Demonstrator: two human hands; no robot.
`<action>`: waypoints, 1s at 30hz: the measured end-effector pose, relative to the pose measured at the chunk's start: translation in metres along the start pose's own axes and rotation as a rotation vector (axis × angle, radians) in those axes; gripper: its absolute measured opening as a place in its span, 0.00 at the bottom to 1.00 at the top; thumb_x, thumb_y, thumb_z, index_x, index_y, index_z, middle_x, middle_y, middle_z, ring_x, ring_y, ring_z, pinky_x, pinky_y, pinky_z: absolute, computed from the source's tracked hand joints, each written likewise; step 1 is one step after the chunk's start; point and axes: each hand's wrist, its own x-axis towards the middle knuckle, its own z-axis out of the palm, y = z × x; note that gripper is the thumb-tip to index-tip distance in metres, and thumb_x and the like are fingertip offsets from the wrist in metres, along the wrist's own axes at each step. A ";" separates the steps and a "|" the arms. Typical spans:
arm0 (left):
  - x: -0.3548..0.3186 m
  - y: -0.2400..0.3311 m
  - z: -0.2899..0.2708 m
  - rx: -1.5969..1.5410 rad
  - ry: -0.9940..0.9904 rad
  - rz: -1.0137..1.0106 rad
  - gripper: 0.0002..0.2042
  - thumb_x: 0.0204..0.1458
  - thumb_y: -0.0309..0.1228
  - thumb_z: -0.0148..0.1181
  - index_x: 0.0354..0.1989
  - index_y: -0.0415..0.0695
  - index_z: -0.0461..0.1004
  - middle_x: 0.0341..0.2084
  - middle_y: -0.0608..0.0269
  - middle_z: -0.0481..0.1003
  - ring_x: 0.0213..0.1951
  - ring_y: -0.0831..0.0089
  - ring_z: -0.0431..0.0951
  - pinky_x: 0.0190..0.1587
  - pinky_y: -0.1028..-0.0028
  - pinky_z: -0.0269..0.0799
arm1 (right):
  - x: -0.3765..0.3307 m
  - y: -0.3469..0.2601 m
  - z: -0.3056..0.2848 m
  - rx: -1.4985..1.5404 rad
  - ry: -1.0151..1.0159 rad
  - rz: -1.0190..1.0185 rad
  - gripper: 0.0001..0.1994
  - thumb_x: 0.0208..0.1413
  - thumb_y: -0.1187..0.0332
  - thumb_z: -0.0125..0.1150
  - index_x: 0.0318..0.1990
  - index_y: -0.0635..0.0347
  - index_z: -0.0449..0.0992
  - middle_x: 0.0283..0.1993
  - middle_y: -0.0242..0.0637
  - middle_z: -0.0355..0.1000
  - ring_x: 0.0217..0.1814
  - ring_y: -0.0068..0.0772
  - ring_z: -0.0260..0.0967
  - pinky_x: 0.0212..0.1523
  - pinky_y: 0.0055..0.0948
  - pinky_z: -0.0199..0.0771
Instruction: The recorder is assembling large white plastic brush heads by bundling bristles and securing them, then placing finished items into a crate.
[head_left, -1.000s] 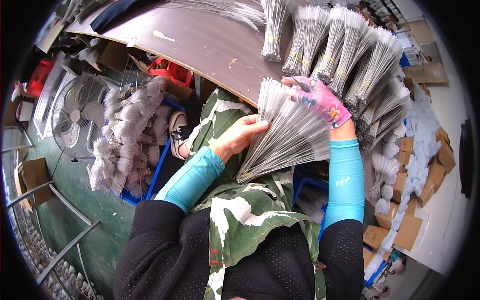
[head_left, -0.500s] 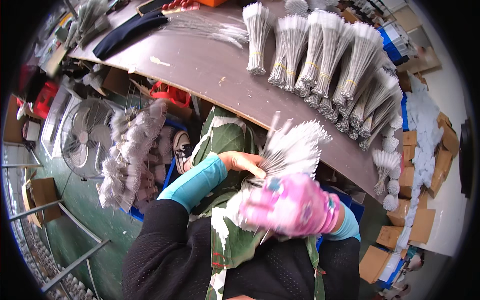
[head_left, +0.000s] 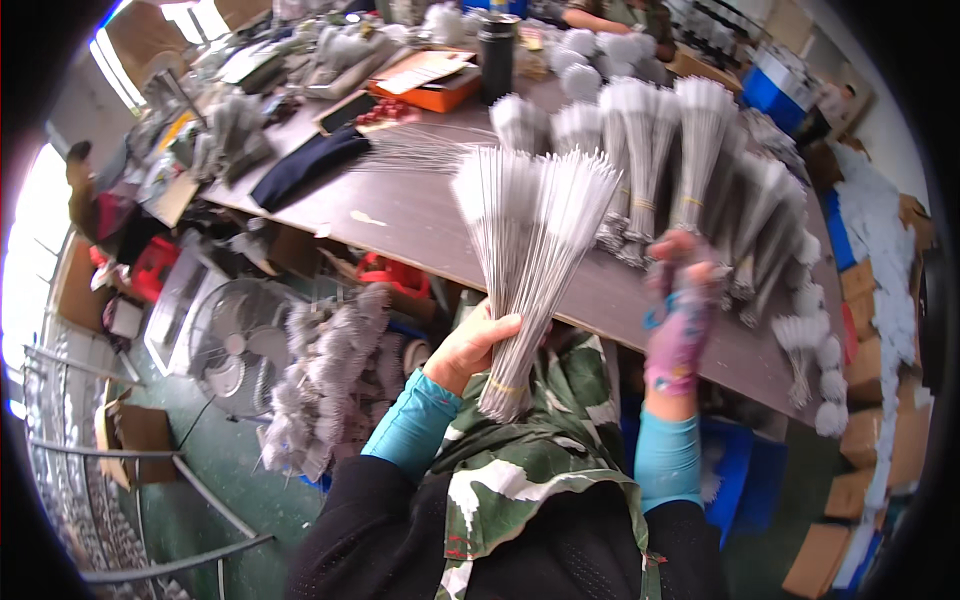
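My left hand (head_left: 466, 345), bare below a turquoise sleeve, is closed around a bundle of thin wire brushes (head_left: 530, 270). The bundle stands nearly upright over my lap, white bristle ends fanned at the top, with a yellow band near the bottom of the stems. To its right, above the table's front edge, my right hand (head_left: 685, 310) is raised in a pink patterned glove with bare fingertips. Its fingers are smeared by motion, so their grip is unclear. Just beyond it, banded brush bundles (head_left: 700, 150) stand in rows on the brown table (head_left: 420, 225).
Loose wires (head_left: 415, 150) lie beside a dark cloth (head_left: 312, 168). Farther back are a black flask (head_left: 497, 60) and an orange box (head_left: 440, 95). A fan (head_left: 235, 345) and a heap of brushes (head_left: 335, 365) are at floor level on the left. Another person (head_left: 640, 15) sits across the table.
The brush bundle has gone from lying tilted at my lap to nearly upright in my left hand. My right hand has left it, moving right and up toward the table. The view has tilted up.
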 end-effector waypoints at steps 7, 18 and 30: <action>-0.067 0.046 0.015 0.655 0.654 0.435 0.16 0.44 0.23 0.66 0.44 0.37 0.72 0.36 0.65 0.76 0.37 0.78 0.74 0.44 0.76 0.70 | -0.056 0.074 0.117 0.446 -0.481 0.558 0.19 0.51 0.74 0.62 0.51 0.63 0.68 0.42 0.31 0.71 0.42 0.20 0.67 0.43 0.20 0.69; -0.140 0.055 0.049 0.260 0.803 0.761 0.19 0.47 0.16 0.59 0.49 0.39 0.69 0.44 0.63 0.73 0.44 0.74 0.72 0.47 0.74 0.68 | -0.070 0.036 0.179 0.528 -1.000 0.543 0.11 0.55 0.75 0.56 0.46 0.65 0.73 0.39 0.32 0.74 0.39 0.20 0.69 0.42 0.19 0.69; -0.138 0.054 0.058 0.632 1.112 1.049 0.14 0.48 0.20 0.61 0.45 0.39 0.73 0.37 0.66 0.76 0.39 0.78 0.73 0.45 0.78 0.68 | -0.083 0.021 0.178 0.599 -0.772 0.538 0.14 0.58 0.68 0.54 0.48 0.67 0.71 0.40 0.35 0.74 0.41 0.24 0.70 0.45 0.23 0.69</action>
